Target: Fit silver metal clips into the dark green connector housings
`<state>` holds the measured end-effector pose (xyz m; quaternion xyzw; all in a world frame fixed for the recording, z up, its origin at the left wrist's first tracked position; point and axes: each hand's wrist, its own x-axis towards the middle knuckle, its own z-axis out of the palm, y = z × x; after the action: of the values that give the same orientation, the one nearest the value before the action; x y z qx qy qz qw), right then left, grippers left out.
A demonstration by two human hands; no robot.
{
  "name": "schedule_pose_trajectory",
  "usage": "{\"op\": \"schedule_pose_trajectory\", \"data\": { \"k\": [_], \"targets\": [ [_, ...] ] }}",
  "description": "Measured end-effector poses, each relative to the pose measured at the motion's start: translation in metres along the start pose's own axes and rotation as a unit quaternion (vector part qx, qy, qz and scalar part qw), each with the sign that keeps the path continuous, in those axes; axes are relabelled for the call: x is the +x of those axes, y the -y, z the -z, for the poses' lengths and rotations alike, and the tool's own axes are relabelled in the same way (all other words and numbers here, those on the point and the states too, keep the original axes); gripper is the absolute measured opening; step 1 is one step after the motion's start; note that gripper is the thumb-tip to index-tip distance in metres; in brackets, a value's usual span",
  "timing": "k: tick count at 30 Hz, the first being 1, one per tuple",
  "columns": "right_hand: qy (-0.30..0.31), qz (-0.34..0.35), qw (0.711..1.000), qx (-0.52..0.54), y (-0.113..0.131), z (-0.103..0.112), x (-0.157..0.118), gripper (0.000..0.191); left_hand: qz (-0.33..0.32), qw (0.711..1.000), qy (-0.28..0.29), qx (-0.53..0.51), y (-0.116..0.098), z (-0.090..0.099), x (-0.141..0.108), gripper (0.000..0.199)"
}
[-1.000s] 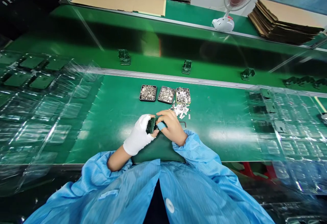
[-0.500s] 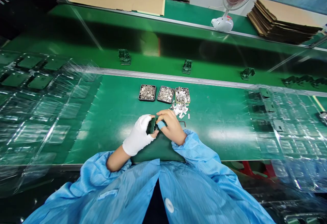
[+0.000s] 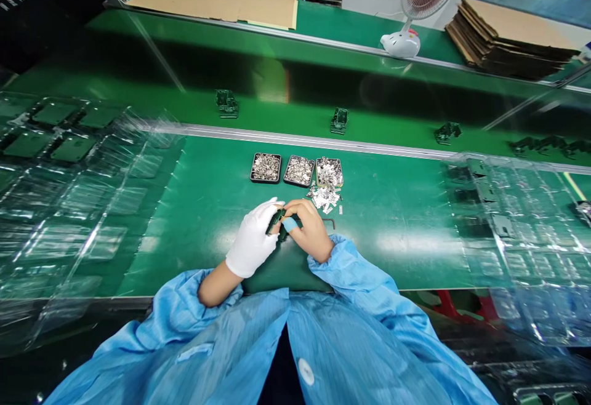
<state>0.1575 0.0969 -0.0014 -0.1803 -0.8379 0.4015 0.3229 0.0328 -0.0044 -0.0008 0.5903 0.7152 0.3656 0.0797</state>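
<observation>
My left hand [image 3: 253, 242], in a white glove with bare fingertips, is closed around a small dark green part [image 3: 276, 220]. My right hand [image 3: 310, 231], bare with a blue wrap on one finger, pinches at the right side of that part; its fingertips partly hide it. Just beyond my hands stand three small square trays [image 3: 265, 167] of silvery metal pieces. A loose pile of flat metal pieces [image 3: 324, 197] lies in front of the right tray. An L-shaped key [image 3: 331, 222] rests on the green table right of my right hand.
Clear plastic trays [image 3: 69, 232] cover the left side, and more [image 3: 530, 239] stand at the right. Behind a metal rail [image 3: 314, 141], green assemblies [image 3: 339, 120] sit spaced apart. A fan [image 3: 401, 43] and stacked cardboard [image 3: 512, 42] are on the shelf above.
My left hand has turned, and its fingers now cover more of the green part, which has tilted. My right hand has shifted slightly left.
</observation>
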Motion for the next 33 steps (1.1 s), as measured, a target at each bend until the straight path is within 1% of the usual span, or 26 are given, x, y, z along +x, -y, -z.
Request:
{"op": "schedule_pose_trajectory", "data": {
  "k": [3, 6, 12, 16, 18, 21, 23, 26, 30, 33],
  "targets": [
    [-0.016, 0.0, 1.0, 0.004, 0.0, -0.001, -0.001, 0.004, -0.001, 1.0, -0.009, 0.01, 0.001, 0.0, 0.006, 0.026],
    [-0.022, 0.005, 1.0, 0.012, 0.001, -0.001, -0.001, 0.004, -0.004, 1.0, -0.01, 0.025, 0.001, 0.002, 0.009, 0.024],
    [0.014, -0.007, 1.0, 0.008, -0.001, -0.002, -0.001, 0.007, -0.02, 0.997, 0.007, 0.072, 0.003, 0.003, 0.009, 0.023],
    [0.032, -0.007, 0.999, 0.01, -0.003, -0.003, -0.001, 0.009, -0.032, 0.996, -0.005, 0.079, 0.007, 0.0, 0.008, 0.023],
    [0.033, 0.0, 0.999, 0.011, -0.004, -0.002, -0.001, 0.009, -0.027, 0.997, 0.001, 0.077, 0.006, 0.001, 0.009, 0.024],
    [0.033, 0.012, 0.999, 0.02, -0.001, 0.002, -0.001, 0.01, -0.008, 0.996, 0.035, 0.082, -0.001, 0.005, 0.011, 0.023],
    [0.034, 0.011, 0.999, 0.022, 0.001, 0.004, -0.002, 0.01, 0.0, 0.995, 0.047, 0.085, -0.006, 0.007, 0.011, 0.023],
    [0.033, 0.01, 0.999, 0.01, -0.002, 0.006, -0.002, 0.009, -0.004, 0.994, 0.047, 0.098, -0.009, 0.005, 0.013, 0.022],
    [0.012, 0.01, 1.0, -0.013, -0.01, 0.003, -0.002, 0.009, 0.005, 0.991, 0.034, 0.129, -0.006, -0.003, 0.015, 0.023],
    [0.019, 0.006, 1.0, -0.017, -0.012, 0.002, -0.002, 0.009, 0.016, 0.992, 0.027, 0.124, -0.005, -0.007, 0.014, 0.023]
  ]
}}
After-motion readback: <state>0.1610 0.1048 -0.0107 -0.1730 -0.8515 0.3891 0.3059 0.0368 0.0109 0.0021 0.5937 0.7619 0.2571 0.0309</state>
